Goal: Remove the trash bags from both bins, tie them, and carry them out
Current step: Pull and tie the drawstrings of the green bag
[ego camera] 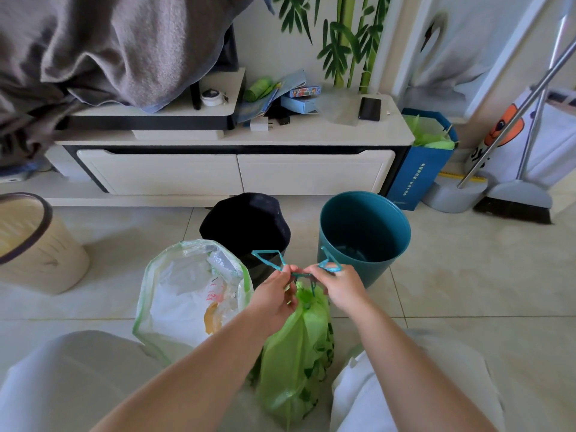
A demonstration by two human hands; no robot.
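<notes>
Well beyond the fingers, a low white cabinet carries a black phone and small boxes. Far right, a broom leans; far left, grey cloth hangs.

Both bare forearms reach forward and converge above the green bag. The left hand and right hand sit just over its gathered neck, nearly touching, each with fingers pinched closed on a teal drawstring loop, palms turned inward.
</notes>
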